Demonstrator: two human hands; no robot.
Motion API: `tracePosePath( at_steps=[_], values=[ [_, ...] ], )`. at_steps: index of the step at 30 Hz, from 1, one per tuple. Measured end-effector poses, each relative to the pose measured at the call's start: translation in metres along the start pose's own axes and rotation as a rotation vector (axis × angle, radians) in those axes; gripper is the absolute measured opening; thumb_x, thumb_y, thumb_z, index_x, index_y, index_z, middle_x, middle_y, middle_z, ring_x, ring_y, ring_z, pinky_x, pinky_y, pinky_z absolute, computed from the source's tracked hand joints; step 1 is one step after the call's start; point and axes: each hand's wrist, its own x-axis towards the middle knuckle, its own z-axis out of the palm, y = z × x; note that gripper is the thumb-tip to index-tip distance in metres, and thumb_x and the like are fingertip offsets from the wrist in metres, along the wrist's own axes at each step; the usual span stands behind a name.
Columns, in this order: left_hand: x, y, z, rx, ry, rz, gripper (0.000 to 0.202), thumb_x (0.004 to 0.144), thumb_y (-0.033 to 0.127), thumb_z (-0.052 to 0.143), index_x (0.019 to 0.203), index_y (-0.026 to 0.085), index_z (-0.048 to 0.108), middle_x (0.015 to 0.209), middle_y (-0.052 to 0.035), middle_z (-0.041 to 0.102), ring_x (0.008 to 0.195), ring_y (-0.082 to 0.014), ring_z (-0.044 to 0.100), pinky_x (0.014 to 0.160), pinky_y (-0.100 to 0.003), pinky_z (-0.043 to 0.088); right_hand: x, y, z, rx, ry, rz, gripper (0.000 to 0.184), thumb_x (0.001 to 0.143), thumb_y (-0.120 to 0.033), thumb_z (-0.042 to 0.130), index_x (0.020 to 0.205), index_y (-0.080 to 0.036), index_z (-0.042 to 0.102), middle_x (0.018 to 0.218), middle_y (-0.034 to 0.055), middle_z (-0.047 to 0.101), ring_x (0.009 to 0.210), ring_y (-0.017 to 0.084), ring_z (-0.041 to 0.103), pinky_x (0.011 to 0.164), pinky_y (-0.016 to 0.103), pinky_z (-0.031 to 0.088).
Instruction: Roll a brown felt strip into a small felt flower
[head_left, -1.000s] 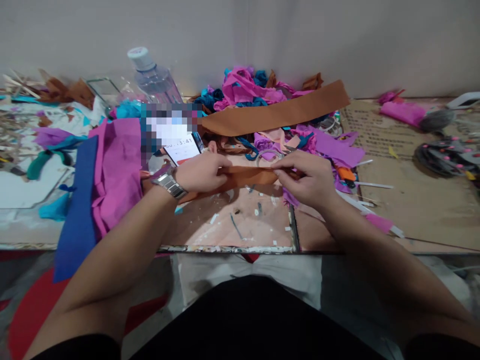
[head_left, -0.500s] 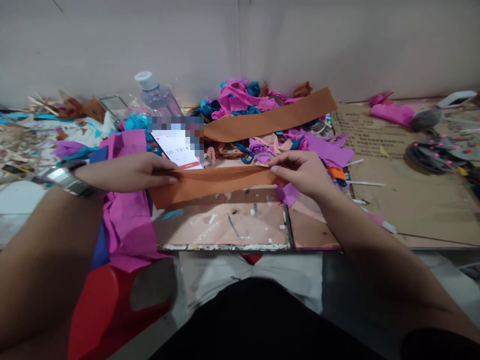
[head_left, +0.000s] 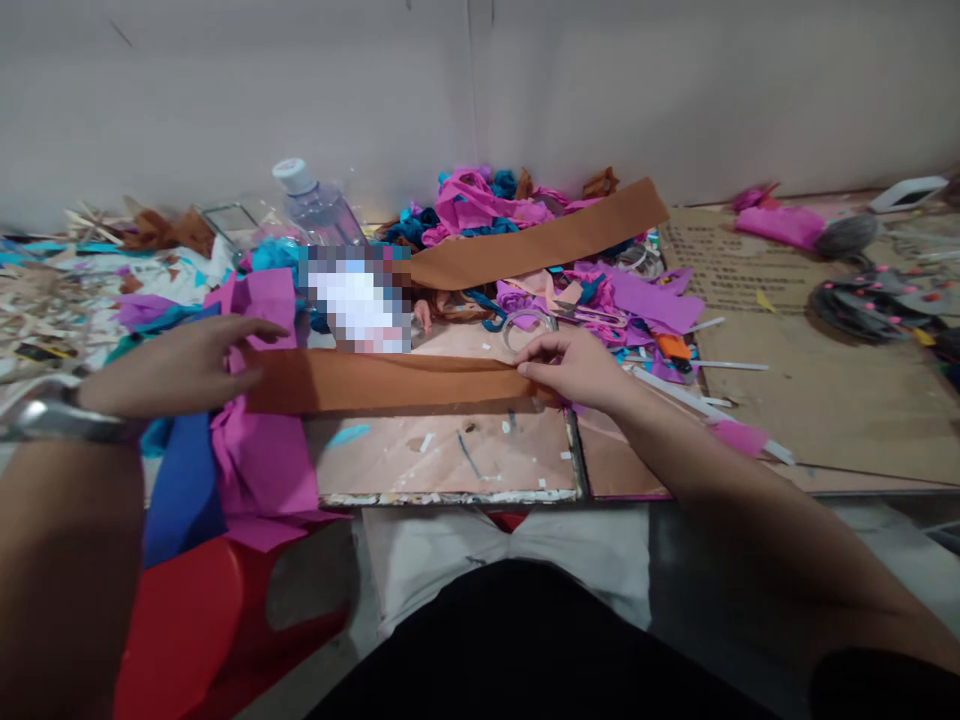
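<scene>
A long brown crepe-paper strip (head_left: 390, 380) lies stretched across the board in front of me. My right hand (head_left: 574, 367) pinches its right end between thumb and fingers. My left hand (head_left: 184, 365), with a metal watch at the wrist, lies at the strip's left end with fingers stretched out flat along it, over a pile of magenta paper (head_left: 259, 450). A second, longer brown strip (head_left: 540, 245) rests behind on the heap of scraps.
Pink, purple and teal paper scraps (head_left: 487, 200) pile up against the wall. A water bottle (head_left: 315, 205) and a phone (head_left: 360, 300) stand behind the strip. Scissors (head_left: 592, 315) lie right of centre. Blue paper (head_left: 180, 490) hangs off the left edge above a red stool (head_left: 187, 630).
My left hand slid left along the brown strip, pulling it out to full length, and its fingers opened flat. My right hand stayed pinched on the right end.
</scene>
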Motion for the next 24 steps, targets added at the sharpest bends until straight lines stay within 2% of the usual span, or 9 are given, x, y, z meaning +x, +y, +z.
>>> tracePosePath(
  at_steps=[2, 4, 7, 9, 12, 15, 20, 24],
  values=[
    [0.000, 0.041, 0.008, 0.117, 0.044, 0.112, 0.042, 0.095, 0.048, 0.053, 0.127, 0.026, 0.065, 0.116, -0.0091, 0.070, 0.102, -0.0321, 0.065, 0.095, -0.055, 0.055, -0.001, 0.001, 0.003, -0.026, -0.004, -0.006, 0.011, 0.080, -0.020, 0.074, 0.084, -0.016, 0.082, 0.075, 0.0040, 0.077, 0.067, 0.015, 0.067, 0.061, 0.027, 0.050],
    [0.003, 0.089, 0.023, 0.067, 0.050, 0.262, 0.041, 0.096, 0.038, 0.052, 0.134, 0.025, 0.062, 0.123, -0.0116, 0.069, 0.111, -0.0337, 0.065, 0.099, -0.053, 0.054, -0.001, 0.002, 0.005, -0.042, -0.015, -0.007, 0.010, 0.080, -0.021, 0.074, 0.085, -0.017, 0.082, 0.075, 0.0033, 0.077, 0.067, 0.015, 0.067, 0.062, 0.027, 0.050],
    [0.020, 0.147, 0.052, -0.008, 0.026, 0.422, 0.046, 0.100, 0.036, 0.053, 0.141, 0.015, 0.061, 0.138, -0.0181, 0.066, 0.127, -0.0360, 0.062, 0.110, -0.053, 0.050, -0.003, 0.003, 0.007, -0.038, -0.012, -0.004, 0.011, 0.082, -0.023, 0.074, 0.086, -0.017, 0.081, 0.074, 0.0021, 0.075, 0.066, 0.014, 0.065, 0.061, 0.026, 0.048],
    [0.038, 0.166, 0.069, -0.034, 0.042, 0.463, 0.050, 0.101, 0.037, 0.054, 0.143, 0.010, 0.061, 0.141, -0.0208, 0.065, 0.132, -0.0371, 0.060, 0.113, -0.053, 0.047, -0.004, 0.004, 0.008, -0.020, -0.012, 0.004, 0.011, 0.082, -0.024, 0.073, 0.086, -0.017, 0.081, 0.072, 0.0014, 0.074, 0.064, 0.013, 0.063, 0.060, 0.025, 0.047],
    [0.066, 0.175, 0.085, -0.120, -0.041, 0.505, 0.052, 0.102, 0.045, 0.055, 0.139, 0.011, 0.066, 0.129, -0.0194, 0.073, 0.118, -0.0343, 0.068, 0.101, -0.048, 0.053, -0.006, 0.005, 0.009, 0.020, -0.023, 0.016, 0.013, 0.083, -0.025, 0.072, 0.089, -0.017, 0.081, 0.072, 0.0011, 0.072, 0.062, 0.012, 0.061, 0.058, 0.025, 0.045],
    [0.081, 0.176, 0.089, -0.159, -0.153, 0.512, 0.046, 0.104, 0.047, 0.051, 0.130, 0.018, 0.074, 0.118, -0.0134, 0.080, 0.103, -0.0294, 0.074, 0.086, -0.039, 0.054, -0.008, 0.006, 0.010, 0.043, -0.034, 0.020, 0.014, 0.084, -0.026, 0.072, 0.091, -0.018, 0.080, 0.073, 0.0006, 0.072, 0.061, 0.012, 0.060, 0.056, 0.025, 0.042],
    [0.084, 0.182, 0.089, -0.166, -0.180, 0.547, 0.036, 0.103, 0.037, 0.051, 0.121, 0.024, 0.080, 0.103, -0.0079, 0.083, 0.086, -0.0240, 0.076, 0.074, -0.033, 0.050, -0.009, 0.008, 0.010, -0.023, -0.021, -0.026, 0.013, 0.084, -0.025, 0.071, 0.090, -0.019, 0.081, 0.077, 0.0006, 0.075, 0.067, 0.014, 0.064, 0.062, 0.025, 0.046],
    [0.080, 0.182, 0.093, -0.144, -0.149, 0.575, 0.037, 0.102, 0.031, 0.050, 0.121, 0.024, 0.080, 0.104, -0.0086, 0.083, 0.085, -0.0225, 0.075, 0.073, -0.031, 0.049, -0.009, 0.008, 0.010, -0.089, -0.020, -0.094, 0.017, 0.085, -0.019, 0.067, 0.095, -0.020, 0.081, 0.082, 0.0003, 0.078, 0.072, 0.014, 0.068, 0.065, 0.024, 0.047]
  ],
)
